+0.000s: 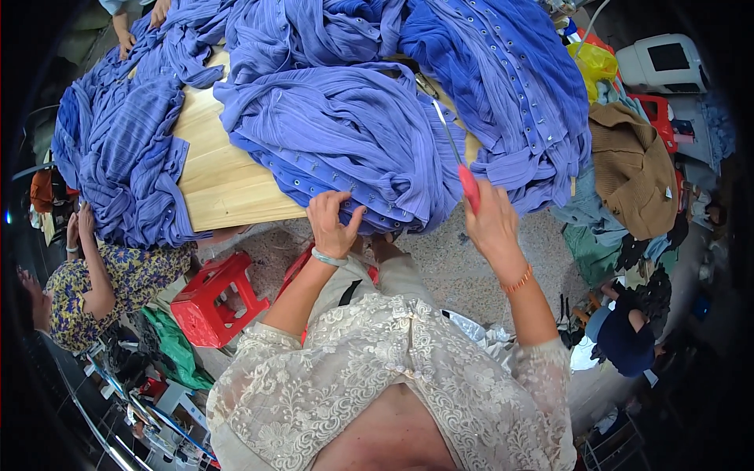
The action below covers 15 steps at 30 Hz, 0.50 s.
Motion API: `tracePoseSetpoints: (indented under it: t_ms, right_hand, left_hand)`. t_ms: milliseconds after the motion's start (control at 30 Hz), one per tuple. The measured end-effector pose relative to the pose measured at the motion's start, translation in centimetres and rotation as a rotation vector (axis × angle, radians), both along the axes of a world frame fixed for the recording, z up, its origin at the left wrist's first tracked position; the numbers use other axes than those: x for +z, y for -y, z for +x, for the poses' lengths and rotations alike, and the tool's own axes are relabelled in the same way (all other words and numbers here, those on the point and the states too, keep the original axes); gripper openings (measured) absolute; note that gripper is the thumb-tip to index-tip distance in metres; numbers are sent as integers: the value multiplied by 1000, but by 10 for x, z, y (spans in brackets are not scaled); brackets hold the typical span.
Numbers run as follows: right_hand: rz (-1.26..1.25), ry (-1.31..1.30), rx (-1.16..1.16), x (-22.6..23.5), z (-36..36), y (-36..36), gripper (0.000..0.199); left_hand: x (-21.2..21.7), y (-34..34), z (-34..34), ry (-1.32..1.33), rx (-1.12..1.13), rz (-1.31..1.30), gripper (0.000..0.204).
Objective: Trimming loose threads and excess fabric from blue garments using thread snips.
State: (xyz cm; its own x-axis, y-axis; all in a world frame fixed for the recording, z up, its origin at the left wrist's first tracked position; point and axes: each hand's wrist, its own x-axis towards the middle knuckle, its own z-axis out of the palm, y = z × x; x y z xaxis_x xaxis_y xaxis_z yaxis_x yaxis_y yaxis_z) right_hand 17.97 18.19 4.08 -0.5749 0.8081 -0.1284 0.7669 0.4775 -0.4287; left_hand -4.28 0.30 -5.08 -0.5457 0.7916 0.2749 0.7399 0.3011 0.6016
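A heap of violet-blue ribbed garments [330,118] lies in front of me on a wooden table, with rows of small round fastenings or eyelets along the near edges. My left hand [332,224] rests at the near edge of this heap, fingertips touching the cloth and thumb held apart. To the right, my right hand [495,224] is raised and closed around the red handle of a long thin-bladed metal tool [470,188]. Its blade points up and away over the cloth; whether it is scissors or a knife I cannot make out.
Bare wood of the table [224,165] shows at left. More blue garments [503,86] are piled at right and far left, where other people's hands [126,43] touch them. A red stool [216,302] stands lower left. Brown cloth [632,169] lies at right.
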Motion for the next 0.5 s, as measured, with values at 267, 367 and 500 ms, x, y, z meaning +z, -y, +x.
tracePoseSetpoints:
  t_ms: [267, 367, 500]
  right_hand:
    - [370, 152, 174, -92, -113, -60, 48]
    - [206, 15, 203, -119, -119, -55, 77]
    - [139, -22, 201, -111, -111, -56, 85]
  left_hand:
    - [-5, -10, 4, -1, -19, 15, 35]
    - [-2, -14, 7, -60, -28, -4, 28]
    - [-11, -9, 1, -37, -120, 37, 19]
